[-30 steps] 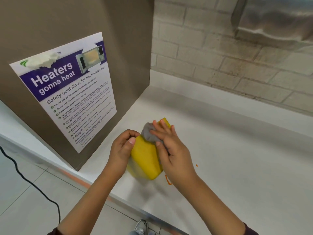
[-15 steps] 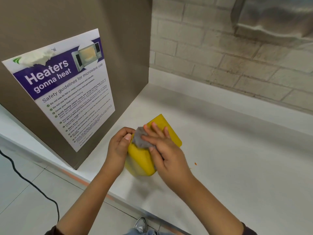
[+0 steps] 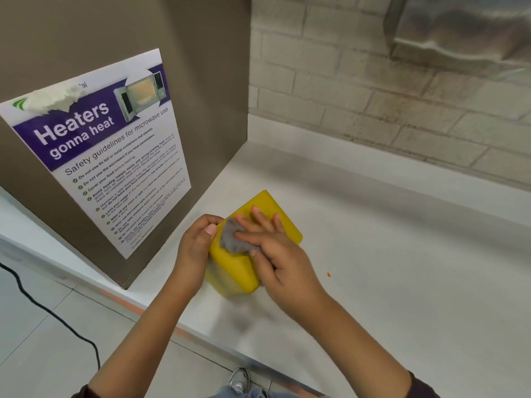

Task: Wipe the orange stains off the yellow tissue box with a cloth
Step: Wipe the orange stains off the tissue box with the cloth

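Note:
The yellow tissue box (image 3: pixel 240 268) rests on the white counter (image 3: pixel 402 254), near its front edge. My left hand (image 3: pixel 195 248) grips the box's left side, thumb on the top edge. A small grey cloth (image 3: pixel 234 239) lies on the box's top face, and my right hand (image 3: pixel 275 248) presses it down with flat, spread fingers. The hand and cloth cover much of the top face, and no orange stain shows on the visible yellow surface.
A brown panel (image 3: pixel 201 81) with a microwave safety poster (image 3: pixel 100 150) stands just left of the box. A brick wall (image 3: pixel 373 96) runs behind the counter. A tiny orange speck (image 3: pixel 328 274) lies on the counter to the right. A black cable (image 3: pixel 43 308) crosses the floor.
My right hand has slid the cloth toward the left end of the box's top. The box now lies flatter, showing more of its far top face. An orange mark on the counter is out of sight.

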Tool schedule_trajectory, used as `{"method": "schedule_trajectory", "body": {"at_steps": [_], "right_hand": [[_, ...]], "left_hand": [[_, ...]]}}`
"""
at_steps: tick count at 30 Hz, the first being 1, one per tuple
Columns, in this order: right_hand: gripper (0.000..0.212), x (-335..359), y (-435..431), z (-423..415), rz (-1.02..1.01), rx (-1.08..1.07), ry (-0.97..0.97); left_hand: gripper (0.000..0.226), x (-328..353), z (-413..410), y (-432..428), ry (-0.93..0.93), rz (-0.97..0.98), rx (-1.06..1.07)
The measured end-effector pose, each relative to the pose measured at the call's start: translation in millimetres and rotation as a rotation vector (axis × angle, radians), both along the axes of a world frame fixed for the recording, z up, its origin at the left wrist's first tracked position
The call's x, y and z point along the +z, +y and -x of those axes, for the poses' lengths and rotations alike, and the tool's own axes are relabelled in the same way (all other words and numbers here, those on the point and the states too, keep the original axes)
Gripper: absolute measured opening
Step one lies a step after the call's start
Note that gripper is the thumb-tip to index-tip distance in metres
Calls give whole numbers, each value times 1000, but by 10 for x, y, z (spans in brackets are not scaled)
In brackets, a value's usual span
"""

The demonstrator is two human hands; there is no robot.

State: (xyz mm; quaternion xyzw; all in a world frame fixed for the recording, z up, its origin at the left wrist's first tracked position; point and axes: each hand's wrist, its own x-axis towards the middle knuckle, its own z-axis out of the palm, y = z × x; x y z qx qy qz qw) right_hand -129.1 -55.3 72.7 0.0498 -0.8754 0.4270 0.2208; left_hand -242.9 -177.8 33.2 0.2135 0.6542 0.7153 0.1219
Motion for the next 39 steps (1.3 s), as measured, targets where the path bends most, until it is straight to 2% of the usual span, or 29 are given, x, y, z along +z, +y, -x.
{"method": "schedule_trajectory", "body": {"at_steps": [4,9,12,18,21,23,25,26,30,32,33,34,37,39], "right_hand": [[27,-132,89,-229,-50,129,26],[28,-88,356,-176,116,-81,21],[28,-1,247,-24,140,-135,27],[27,-106,-58,-163,-35,71,70],[25,-205,-3,-370,-131,203,67],[24,-287,76,-501,-155,187,54],[26,-361,114,-633,7,33,45],[26,-360,124,-684,180,-78,35],[26,-306,244,-582,1079,-516,-69],[26,-315,291,-429,1487,-456,-177],[29,-298,288,-361,1589,-430,-200],[32,-292,275,-304,1601,-405,-211],[27,-252,220,-151,1388,-414,-262],[27,-202,177,-72,1313,-366,-267]], "left_hand": [[39,18,23,-7,-18,9,10],[39,65,-39,7,17,68,0],[39,73,-89,32,42,83,-18],[40,83,-90,23,-2,24,-29],[38,88,-81,9,45,56,-10],[38,94,-69,-15,28,58,3],[39,82,-34,-94,-12,46,-7],[42,71,-18,-150,-34,42,-32],[50,21,28,-437,-115,57,-256],[51,30,37,-546,-141,78,-354],[52,45,39,-585,-148,96,-395],[56,64,38,-617,-154,117,-429],[70,136,21,-671,-169,200,-499],[70,196,15,-716,-166,260,-532]]}}
